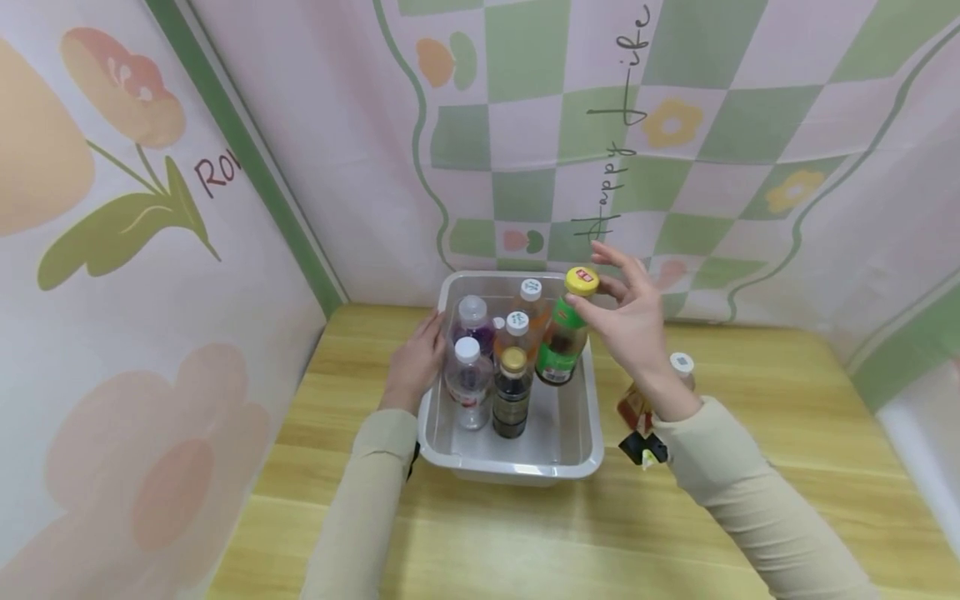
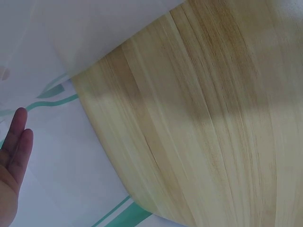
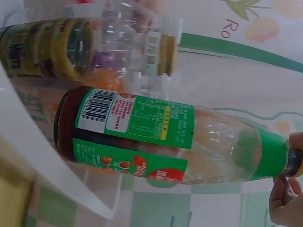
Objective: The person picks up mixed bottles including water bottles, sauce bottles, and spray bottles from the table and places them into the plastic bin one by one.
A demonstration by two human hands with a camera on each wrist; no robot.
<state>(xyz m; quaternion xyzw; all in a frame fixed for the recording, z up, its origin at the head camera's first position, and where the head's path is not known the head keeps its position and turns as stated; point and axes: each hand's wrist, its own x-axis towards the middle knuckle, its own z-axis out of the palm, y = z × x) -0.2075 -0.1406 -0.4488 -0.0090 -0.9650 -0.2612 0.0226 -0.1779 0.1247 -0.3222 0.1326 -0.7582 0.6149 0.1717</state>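
In the head view, my right hand (image 1: 633, 321) pinches the yellow cap of a green-labelled glass sauce bottle (image 1: 562, 346) between thumb and fingers. The bottle hangs slightly tilted over the right side of a white plastic bin (image 1: 510, 467); whether its base touches the bin floor I cannot tell. Dark liquid fills its lower part in the right wrist view. My left hand (image 1: 416, 362) rests against the bin's left side, fingers fairly straight. Inside the bin stand a dark bottle with a gold cap (image 1: 512, 404), a clear bottle (image 1: 471, 387), a purple-tinged bottle (image 1: 474, 321) and orange drink bottles (image 1: 517, 333).
Right of the bin, a white-capped bottle (image 1: 682, 364) stands partly behind my right forearm, with a small black item (image 1: 641, 448) near it. The wooden table (image 1: 540, 542) meets patterned curtains (image 1: 517, 142) at the back and left.
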